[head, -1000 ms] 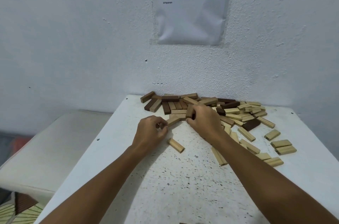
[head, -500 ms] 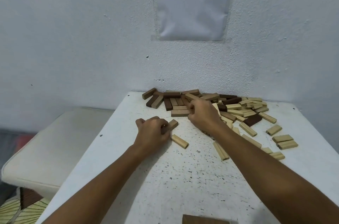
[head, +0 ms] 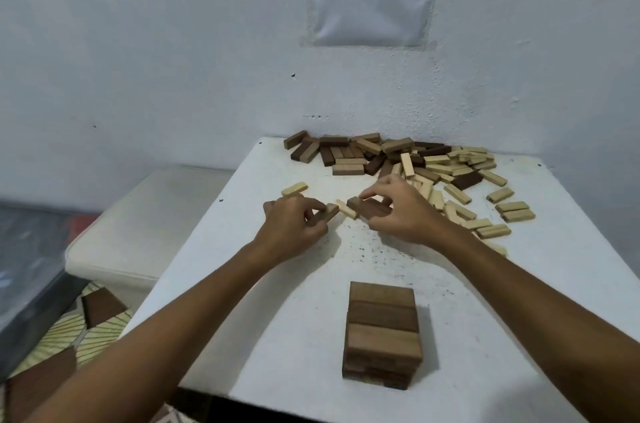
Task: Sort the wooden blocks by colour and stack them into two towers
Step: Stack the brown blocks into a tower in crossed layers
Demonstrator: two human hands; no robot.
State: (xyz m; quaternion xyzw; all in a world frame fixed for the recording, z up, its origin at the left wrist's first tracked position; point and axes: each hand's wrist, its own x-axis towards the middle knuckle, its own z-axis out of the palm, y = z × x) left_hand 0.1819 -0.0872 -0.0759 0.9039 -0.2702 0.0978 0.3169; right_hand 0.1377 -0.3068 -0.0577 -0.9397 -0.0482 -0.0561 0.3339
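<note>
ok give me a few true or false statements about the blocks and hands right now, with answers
1. A brown tower stands at the near edge of the table. True.
2. The left hand is empty. False: it holds a brown block.
3. The right hand grips brown blocks. True.
4. A finished tower of pale blocks stands beside the brown one. False: pale blocks lie loose at the far right.
5. One pale block lies alone beyond the left hand. True.
</note>
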